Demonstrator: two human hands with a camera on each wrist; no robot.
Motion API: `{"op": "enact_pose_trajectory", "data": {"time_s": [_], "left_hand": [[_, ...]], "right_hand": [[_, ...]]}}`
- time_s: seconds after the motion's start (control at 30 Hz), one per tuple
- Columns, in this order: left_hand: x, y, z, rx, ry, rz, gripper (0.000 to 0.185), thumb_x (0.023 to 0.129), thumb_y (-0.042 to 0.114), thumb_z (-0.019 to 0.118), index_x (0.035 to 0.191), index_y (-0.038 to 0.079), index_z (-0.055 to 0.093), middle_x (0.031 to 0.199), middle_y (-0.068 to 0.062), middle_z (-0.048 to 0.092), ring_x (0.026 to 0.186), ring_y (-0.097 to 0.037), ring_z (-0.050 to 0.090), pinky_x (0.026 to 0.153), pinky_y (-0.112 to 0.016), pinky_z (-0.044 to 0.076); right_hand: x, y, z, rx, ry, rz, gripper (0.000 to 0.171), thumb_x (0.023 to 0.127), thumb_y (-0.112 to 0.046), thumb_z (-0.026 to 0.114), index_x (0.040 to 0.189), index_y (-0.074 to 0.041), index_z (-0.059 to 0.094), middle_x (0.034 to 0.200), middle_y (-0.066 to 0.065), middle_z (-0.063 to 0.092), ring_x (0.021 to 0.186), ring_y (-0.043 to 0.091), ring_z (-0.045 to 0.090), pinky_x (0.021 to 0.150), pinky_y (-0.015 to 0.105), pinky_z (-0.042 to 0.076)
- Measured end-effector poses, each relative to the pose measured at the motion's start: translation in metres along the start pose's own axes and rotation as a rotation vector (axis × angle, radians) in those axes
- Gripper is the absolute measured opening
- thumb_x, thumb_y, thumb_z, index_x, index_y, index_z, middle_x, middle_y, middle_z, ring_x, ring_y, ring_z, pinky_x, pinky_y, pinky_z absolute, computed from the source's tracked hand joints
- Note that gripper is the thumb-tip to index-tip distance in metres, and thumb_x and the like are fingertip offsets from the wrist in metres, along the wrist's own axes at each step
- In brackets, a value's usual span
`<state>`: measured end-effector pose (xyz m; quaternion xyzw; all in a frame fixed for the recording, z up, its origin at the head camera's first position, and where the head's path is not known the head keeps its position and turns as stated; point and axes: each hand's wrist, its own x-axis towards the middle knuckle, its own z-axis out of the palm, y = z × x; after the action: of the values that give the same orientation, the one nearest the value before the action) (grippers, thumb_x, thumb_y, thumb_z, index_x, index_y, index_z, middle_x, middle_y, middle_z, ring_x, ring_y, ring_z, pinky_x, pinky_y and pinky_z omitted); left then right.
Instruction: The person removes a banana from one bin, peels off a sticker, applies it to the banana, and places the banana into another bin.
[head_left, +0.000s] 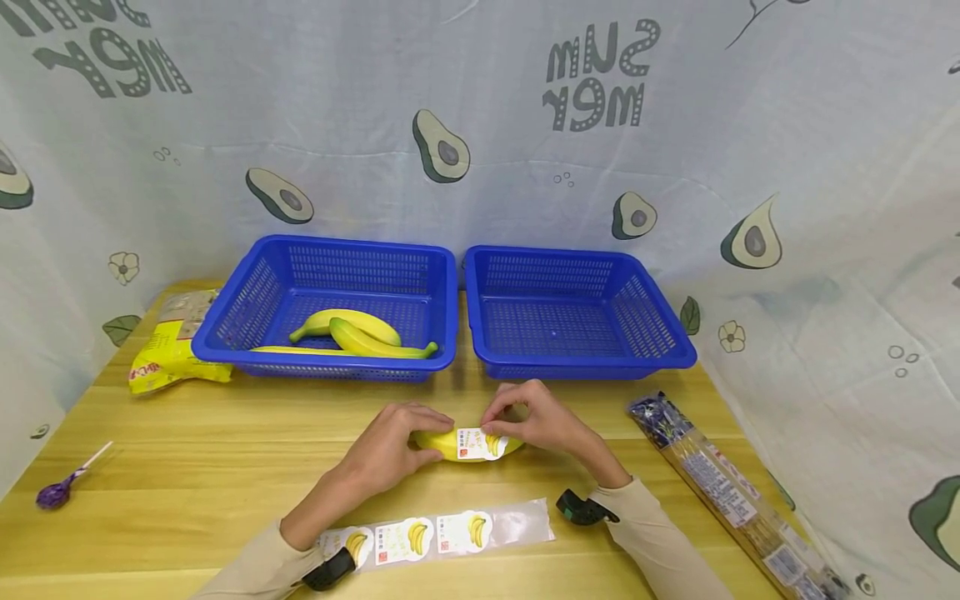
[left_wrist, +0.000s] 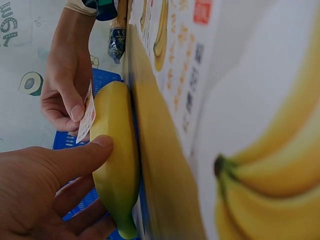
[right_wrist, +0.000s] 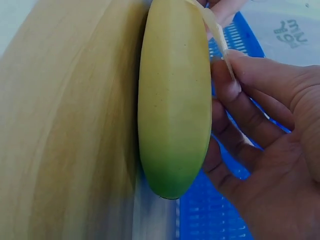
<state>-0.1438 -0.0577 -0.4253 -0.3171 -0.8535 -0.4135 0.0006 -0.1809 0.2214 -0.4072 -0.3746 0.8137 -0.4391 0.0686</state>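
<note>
I see a banana [head_left: 450,443] lying on the wooden counter [head_left: 225,467], near its middle and in front of two blue baskets. My left hand [head_left: 390,450] holds the banana at its left end, with the thumb and fingers [left_wrist: 90,152] curled around it. My right hand [head_left: 536,421] is at the other end, and its fingers [left_wrist: 75,111] pinch a small sticker [head_left: 480,443] with a banana picture, which lies against the skin of the fruit. In the right wrist view one edge of the sticker stands a little away from the banana, between my fingertips. Just in front of my hands, nearer to me, a clear strip of stickers [head_left: 435,537] lies flat on the counter, with more of the same labels on it. The left basket [head_left: 262,283] contains other bananas [head_left: 352,333]; the right basket [head_left: 660,333] stands just beside it. At the left of the counter there is a yellow bag [head_left: 168,354] and, well apart, a purple lollipop [head_left: 56,493]. At the right edge lies a long clear packet [head_left: 720,483].
</note>
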Motion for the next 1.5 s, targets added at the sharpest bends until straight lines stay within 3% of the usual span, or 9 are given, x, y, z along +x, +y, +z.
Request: {"op": "enact_pose_trajectory", "data": {"time_s": [0.17,0.43,0.63,0.87,1.5], "left_hand": [[-0.001,0.0,0.001,0.004,0.001,0.004,0.037,0.084,-0.001,0.09,0.12,0.0,0.08,0.123,-0.007,0.079,0.12,-0.031,0.073,0.108,-0.049,0.058],[0.0,-0.001,0.001,0.014,0.01,0.01,0.037,0.083,0.0,0.091,0.119,0.001,0.081,0.121,-0.006,0.08,0.119,-0.03,0.073,0.107,-0.049,0.058],[-0.001,-0.001,0.001,0.016,0.007,0.004,0.037,0.084,0.0,0.091,0.119,0.002,0.081,0.122,-0.005,0.08,0.119,-0.03,0.073,0.107,-0.05,0.058],[-0.001,-0.002,0.0,0.018,0.003,0.01,0.037,0.085,0.001,0.091,0.121,0.005,0.081,0.123,-0.003,0.08,0.119,-0.029,0.073,0.107,-0.049,0.058],[0.001,-0.004,-0.002,-0.004,-0.003,0.014,0.035,0.085,0.0,0.091,0.119,0.005,0.082,0.121,-0.003,0.08,0.117,-0.027,0.074,0.105,-0.046,0.06]], "right_hand": [[0.0,0.002,0.001,-0.044,0.003,-0.04,0.006,0.091,-0.001,0.086,0.092,-0.005,0.082,0.089,-0.001,0.078,0.082,0.009,0.063,0.073,0.039,0.056],[0.001,0.003,0.002,-0.098,0.002,-0.094,0.01,0.089,-0.001,0.088,0.095,-0.005,0.082,0.091,0.002,0.077,0.085,0.027,0.068,0.078,0.042,0.059],[0.003,-0.003,0.006,-0.079,-0.034,-0.117,0.016,0.089,-0.003,0.088,0.104,-0.006,0.083,0.107,0.008,0.079,0.103,0.024,0.073,0.095,0.04,0.062],[0.004,-0.009,0.013,-0.043,-0.127,-0.065,0.025,0.094,-0.005,0.084,0.118,-0.003,0.082,0.131,0.014,0.075,0.123,0.031,0.071,0.104,0.036,0.06],[0.002,-0.004,0.008,-0.058,-0.169,0.022,0.035,0.091,-0.01,0.087,0.125,-0.005,0.08,0.138,0.011,0.073,0.132,0.031,0.066,0.112,0.041,0.055]]}}
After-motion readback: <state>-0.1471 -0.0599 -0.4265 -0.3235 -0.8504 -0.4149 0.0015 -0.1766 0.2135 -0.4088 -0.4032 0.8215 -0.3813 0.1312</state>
